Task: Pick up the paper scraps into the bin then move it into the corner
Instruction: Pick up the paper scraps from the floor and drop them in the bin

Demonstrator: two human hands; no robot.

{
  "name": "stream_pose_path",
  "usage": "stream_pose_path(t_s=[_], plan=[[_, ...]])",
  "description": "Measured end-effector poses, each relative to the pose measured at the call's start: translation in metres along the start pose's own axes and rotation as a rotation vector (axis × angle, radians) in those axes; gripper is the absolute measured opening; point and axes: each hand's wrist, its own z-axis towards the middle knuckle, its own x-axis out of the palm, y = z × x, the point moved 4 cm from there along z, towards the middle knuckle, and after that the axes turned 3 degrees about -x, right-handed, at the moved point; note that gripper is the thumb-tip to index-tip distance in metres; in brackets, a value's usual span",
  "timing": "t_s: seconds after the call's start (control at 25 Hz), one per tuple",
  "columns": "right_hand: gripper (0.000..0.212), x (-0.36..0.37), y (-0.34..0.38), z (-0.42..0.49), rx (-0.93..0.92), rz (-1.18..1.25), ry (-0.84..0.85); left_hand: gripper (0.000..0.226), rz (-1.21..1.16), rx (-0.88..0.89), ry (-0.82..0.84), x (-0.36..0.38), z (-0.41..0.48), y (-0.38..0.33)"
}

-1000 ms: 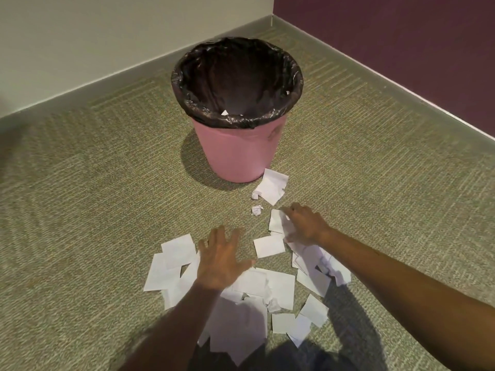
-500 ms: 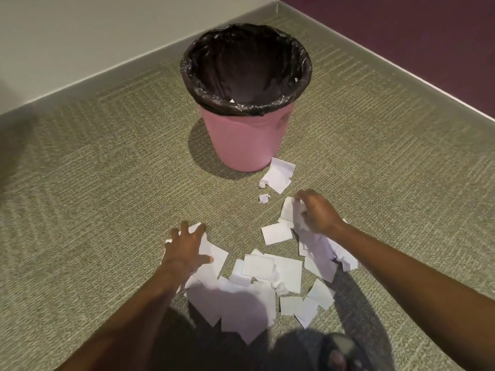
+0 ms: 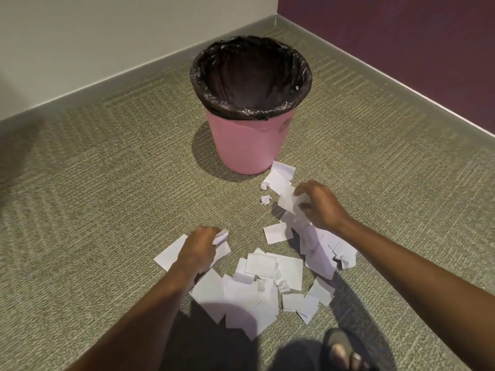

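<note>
A pink bin (image 3: 251, 145) lined with a black bag stands upright on the carpet, a short way out from the room's corner. White paper scraps (image 3: 270, 266) lie scattered on the floor in front of it, some flat, some crumpled. My left hand (image 3: 199, 250) rests on the left side of the pile with its fingers closed on a crumpled scrap. My right hand (image 3: 317, 204) is just above the floor at the right of the pile, pinching a flat scrap that is lifted off the carpet.
The corner (image 3: 277, 18) where a pale wall meets a dark purple wall lies behind the bin. Two tiny paper balls (image 3: 265, 200) sit near the bin's base. A sandalled foot (image 3: 345, 349) shows at the bottom edge.
My left hand slid left across the pile, then curled shut on a crumpled scrap. My right hand closed on a flat scrap and raised it slightly. The camera tilted, so the bin sits lower.
</note>
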Motion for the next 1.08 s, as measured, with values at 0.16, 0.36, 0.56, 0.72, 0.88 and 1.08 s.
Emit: stream_pose_path(t_s=[0.16,0.36,0.56,0.72,0.88,1.08], plan=[[0.019,-0.04,0.026,0.008,0.026,0.138,-0.101,0.023,-0.25,0.023,-0.097,-0.064,0.009,-0.051],[0.018,-0.123,0.081,0.024,0.08,0.448,-0.318,0.04,-0.468,0.066,-0.472,-0.199,0.009,-0.132],[0.019,-0.193,0.126,0.079,-0.021,0.38,-0.557,0.059,-0.688,-0.015,-0.597,-0.288,0.04,-0.167],[0.019,-0.187,0.126,0.127,0.038,0.285,-0.577,0.065,-0.665,-0.103,-0.501,-0.291,0.077,-0.173],[0.019,-0.173,0.121,0.149,0.072,0.219,-0.577,0.061,-0.647,-0.113,-0.482,-0.286,0.097,-0.176],[0.017,-0.163,0.117,0.159,0.046,0.221,-0.481,0.037,-0.665,-0.062,-0.487,-0.282,0.114,-0.174]])
